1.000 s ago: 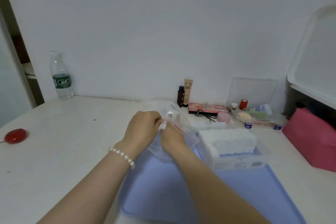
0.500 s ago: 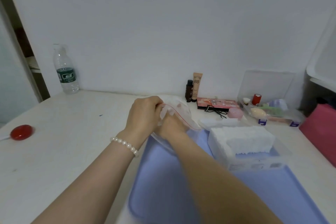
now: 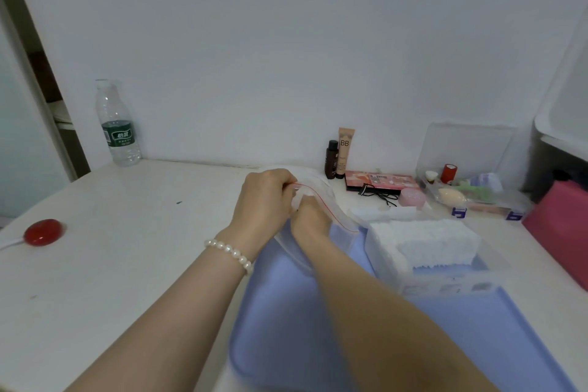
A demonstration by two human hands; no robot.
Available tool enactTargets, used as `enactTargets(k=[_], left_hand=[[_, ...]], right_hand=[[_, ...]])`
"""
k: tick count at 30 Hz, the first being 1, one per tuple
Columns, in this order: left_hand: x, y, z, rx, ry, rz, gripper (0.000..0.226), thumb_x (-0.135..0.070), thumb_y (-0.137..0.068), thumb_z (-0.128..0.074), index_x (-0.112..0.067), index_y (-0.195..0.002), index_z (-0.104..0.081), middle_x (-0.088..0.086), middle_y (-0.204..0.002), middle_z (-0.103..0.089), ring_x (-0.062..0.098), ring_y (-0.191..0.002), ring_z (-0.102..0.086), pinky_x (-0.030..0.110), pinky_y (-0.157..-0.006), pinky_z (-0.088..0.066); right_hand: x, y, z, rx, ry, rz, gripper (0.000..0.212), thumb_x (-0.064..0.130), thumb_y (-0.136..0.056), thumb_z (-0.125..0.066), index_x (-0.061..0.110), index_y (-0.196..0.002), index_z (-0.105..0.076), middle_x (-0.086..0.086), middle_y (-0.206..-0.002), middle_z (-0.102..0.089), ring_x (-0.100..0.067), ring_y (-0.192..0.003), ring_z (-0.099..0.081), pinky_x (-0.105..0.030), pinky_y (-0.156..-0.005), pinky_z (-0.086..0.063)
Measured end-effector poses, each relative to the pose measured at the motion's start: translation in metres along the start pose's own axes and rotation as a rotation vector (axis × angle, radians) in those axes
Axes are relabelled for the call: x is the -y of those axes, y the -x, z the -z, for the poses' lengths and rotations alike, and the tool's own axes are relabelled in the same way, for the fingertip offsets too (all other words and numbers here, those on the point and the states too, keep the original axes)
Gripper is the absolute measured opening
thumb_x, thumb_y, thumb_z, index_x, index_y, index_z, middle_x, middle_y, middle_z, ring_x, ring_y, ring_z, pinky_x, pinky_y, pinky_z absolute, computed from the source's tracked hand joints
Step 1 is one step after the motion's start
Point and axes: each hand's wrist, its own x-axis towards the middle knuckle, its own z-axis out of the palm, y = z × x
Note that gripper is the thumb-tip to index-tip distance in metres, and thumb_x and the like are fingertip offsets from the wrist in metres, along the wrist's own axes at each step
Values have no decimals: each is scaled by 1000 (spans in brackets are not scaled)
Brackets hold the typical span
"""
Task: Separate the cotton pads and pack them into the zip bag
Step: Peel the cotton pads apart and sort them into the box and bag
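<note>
My left hand [image 3: 264, 200] pinches the red-striped rim of the clear zip bag [image 3: 339, 216], holding its mouth open above the far end of the blue tray [image 3: 318, 328]. My right hand [image 3: 310, 216] reaches into the bag's mouth, its fingertips around a white cotton pad [image 3: 299, 196] that shows through the plastic. A thick stack of white cotton pads [image 3: 423, 240] fills a clear plastic box [image 3: 445, 285] on the tray, just right of my right forearm.
A water bottle [image 3: 117, 127] stands at the back left and a red round object [image 3: 43, 231] lies near the left edge. Cosmetics [image 3: 345, 149], a palette [image 3: 378, 181] and a clear organizer [image 3: 477, 197] line the wall. A pink pouch [image 3: 560, 229] sits at far right.
My right hand has pushed deeper into the bag's mouth with the pad. My left hand keeps its hold on the rim. My head has turned slightly.
</note>
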Motion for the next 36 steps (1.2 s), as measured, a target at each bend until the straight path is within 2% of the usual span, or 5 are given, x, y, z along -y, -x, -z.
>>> enactTargets(k=[7,13,20,29,36], left_hand=[[0,3,-3,5,-11,17,16,-8,-90,-58,-2,-85,-71,10,-81,-71,27,-72,-68,40,-74,-53],[3,9,-1,24,-90,-10,16,-12,-90,-58,-6,-81,-69,9,-73,-71,28,-68,-67,40,-71,-52],[7,27,-2,110,-152,-11,14,-22,-89,-62,-12,-94,-71,3,-86,-73,24,-78,-67,38,-76,-51],[9,71,15,21,63,-142,27,-44,-73,-57,-18,-68,-62,-12,-62,-55,5,-62,-52,6,-56,-35],[22,107,-8,182,-81,-310,16,-37,-71,-54,-30,-84,-57,-14,-94,-54,-2,-70,-49,21,-58,-46]], right_hand=[[-3,15,24,57,131,155,27,1,-89,-40,14,-65,-40,4,-62,-39,-6,-53,-33,-7,-40,-31],[-20,36,49,119,489,475,15,-1,-85,-47,-5,-90,-61,-8,-93,-50,-25,-85,-53,-21,-52,-24],[-54,68,75,111,749,647,35,-5,-31,-83,10,-44,-54,-3,-55,-52,-20,-41,-51,-18,-34,-34],[-59,77,99,211,603,577,20,16,-87,-53,3,-94,-67,-12,-103,-58,-33,-90,-57,-41,-76,-47],[-63,83,104,55,605,665,11,13,-73,-70,11,-83,-72,-5,-97,-65,-31,-68,-64,-34,-51,-49]])
